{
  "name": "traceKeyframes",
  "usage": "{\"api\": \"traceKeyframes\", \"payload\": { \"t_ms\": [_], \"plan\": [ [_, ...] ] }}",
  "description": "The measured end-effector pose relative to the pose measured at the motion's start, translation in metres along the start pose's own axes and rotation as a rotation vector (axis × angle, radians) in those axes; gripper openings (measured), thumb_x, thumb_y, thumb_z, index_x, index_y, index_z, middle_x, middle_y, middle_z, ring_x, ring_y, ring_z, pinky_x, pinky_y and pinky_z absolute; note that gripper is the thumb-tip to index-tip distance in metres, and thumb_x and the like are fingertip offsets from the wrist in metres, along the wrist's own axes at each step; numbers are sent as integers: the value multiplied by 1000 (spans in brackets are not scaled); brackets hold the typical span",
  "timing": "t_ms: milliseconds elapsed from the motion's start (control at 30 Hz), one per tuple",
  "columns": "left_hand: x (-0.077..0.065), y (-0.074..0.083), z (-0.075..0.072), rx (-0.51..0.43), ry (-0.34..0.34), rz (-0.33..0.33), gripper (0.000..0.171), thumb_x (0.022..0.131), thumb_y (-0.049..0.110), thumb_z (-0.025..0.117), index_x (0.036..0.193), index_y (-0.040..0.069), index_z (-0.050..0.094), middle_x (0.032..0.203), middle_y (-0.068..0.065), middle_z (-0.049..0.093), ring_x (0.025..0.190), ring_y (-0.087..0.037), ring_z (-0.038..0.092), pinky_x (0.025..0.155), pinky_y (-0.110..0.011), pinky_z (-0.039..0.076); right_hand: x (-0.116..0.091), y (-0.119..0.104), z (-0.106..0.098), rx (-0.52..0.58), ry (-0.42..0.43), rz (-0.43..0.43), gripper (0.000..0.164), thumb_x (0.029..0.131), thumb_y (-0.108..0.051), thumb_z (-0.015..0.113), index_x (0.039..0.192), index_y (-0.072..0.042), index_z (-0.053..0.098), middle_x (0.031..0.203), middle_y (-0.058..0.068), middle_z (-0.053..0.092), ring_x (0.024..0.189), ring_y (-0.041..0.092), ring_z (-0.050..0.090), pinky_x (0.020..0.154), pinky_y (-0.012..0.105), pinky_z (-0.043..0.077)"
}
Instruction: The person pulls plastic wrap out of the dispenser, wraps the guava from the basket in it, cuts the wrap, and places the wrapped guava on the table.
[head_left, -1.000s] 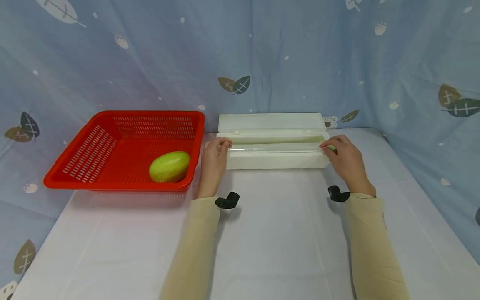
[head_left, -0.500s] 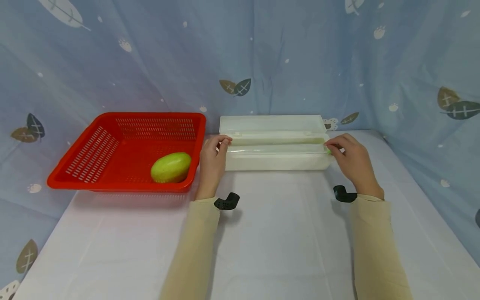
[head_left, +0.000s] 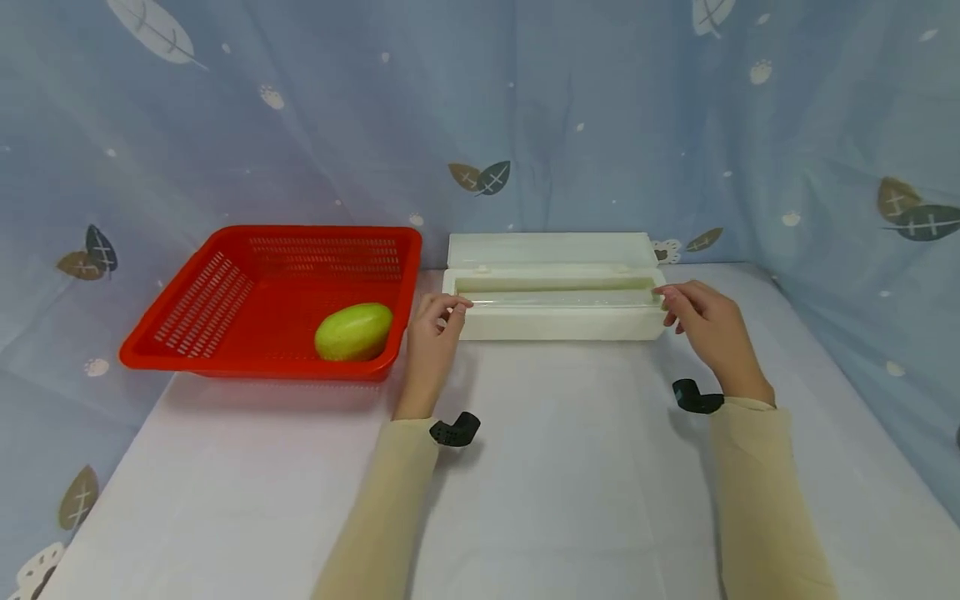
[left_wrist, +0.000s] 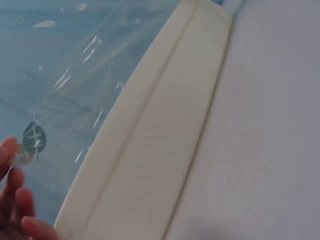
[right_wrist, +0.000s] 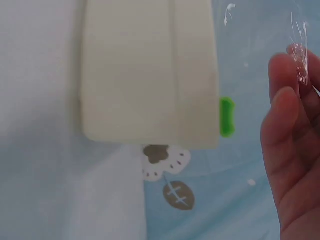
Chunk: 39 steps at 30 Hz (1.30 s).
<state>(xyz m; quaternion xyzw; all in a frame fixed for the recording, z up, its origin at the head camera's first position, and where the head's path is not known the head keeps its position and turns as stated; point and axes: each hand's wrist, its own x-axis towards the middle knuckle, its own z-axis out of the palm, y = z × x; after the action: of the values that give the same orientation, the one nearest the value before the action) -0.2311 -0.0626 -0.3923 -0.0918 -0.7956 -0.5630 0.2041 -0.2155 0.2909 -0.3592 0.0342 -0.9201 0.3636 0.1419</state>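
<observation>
The left hand (head_left: 435, 340) pinches clear film (left_wrist: 90, 60) between thumb and finger by the left end of the long white box (head_left: 558, 325), and the right hand (head_left: 708, 325) pinches it by the box's right end. The film is stretched above the box, whose lid (head_left: 552, 248) stands open behind. Left of the box sits a red basket (head_left: 277, 367), a yellow-green fruit (head_left: 354, 332) inside; under the box, a white tablecloth (head_left: 555, 467).

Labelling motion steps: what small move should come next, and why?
Probably ease the clear film evenly away from the white box: the left hand and right hand appear to pinch its opposite ends, and the lid stands open.
</observation>
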Motion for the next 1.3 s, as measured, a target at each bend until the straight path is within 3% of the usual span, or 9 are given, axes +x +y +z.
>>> {"api": "traceKeyframes", "payload": {
  "t_ms": [167,400,600,700,833,933,1067,1167,1300],
  "plan": [
    [-10,-6,-1,5,-99,-38,12,90,24,54,92,22,66,93,10,57,79,-11,52,66,-30,46,-9,8,4,-17,-14,29,42,91,-48,39,93,-15,65,77,2,56,65,19,50,58,27,39],
    [-20,-13,-5,-35,-119,-113,13,90,22,54,94,20,66,92,5,58,77,-14,54,68,-32,45,-16,21,13,-44,-74,77,45,89,-51,41,90,-14,66,81,3,56,68,19,50,58,30,42],
    [-25,-31,-8,-43,-163,-122,12,89,21,55,93,22,66,90,6,59,76,-13,55,66,-32,46,-17,25,16,-36,-134,140,45,89,-51,42,95,-13,65,81,4,57,71,21,51,61,37,43],
    [-26,-36,-10,-6,-194,-131,12,88,23,55,90,24,66,88,9,59,77,-13,54,67,-31,45,-18,27,14,-62,-140,118,43,89,-48,43,91,-11,65,79,4,57,69,20,52,61,33,42],
    [-27,-40,-13,-1,-225,-118,13,87,24,56,91,18,67,89,13,60,79,-11,53,70,-32,45,-19,31,13,-62,-146,144,49,89,-49,42,90,-7,65,77,6,59,69,21,53,62,32,43],
    [-28,-39,-15,-20,-232,-77,15,86,23,57,91,13,68,90,13,61,79,-10,54,71,-32,45,-19,33,17,12,-195,231,56,89,-53,39,95,-4,64,81,8,62,73,22,56,64,35,45],
    [-28,-37,-16,-67,-238,-67,18,85,26,60,91,12,68,92,9,62,80,-12,55,72,-33,45,-18,35,28,253,-299,306,60,90,-52,37,110,0,57,95,13,63,80,24,61,66,37,49],
    [-30,-39,-17,-170,-248,-165,24,83,34,62,93,13,68,94,0,63,83,-19,56,72,-34,45,-17,38,35,453,-349,341,60,90,-51,39,120,0,51,102,15,63,85,25,62,67,35,50],
    [-30,-41,-17,-298,-261,-324,35,80,41,63,97,11,66,95,-11,63,85,-29,56,72,-35,46,-17,42,38,567,-361,396,63,88,-53,39,124,-1,47,106,14,61,89,24,61,67,32,50]
  ]
}}
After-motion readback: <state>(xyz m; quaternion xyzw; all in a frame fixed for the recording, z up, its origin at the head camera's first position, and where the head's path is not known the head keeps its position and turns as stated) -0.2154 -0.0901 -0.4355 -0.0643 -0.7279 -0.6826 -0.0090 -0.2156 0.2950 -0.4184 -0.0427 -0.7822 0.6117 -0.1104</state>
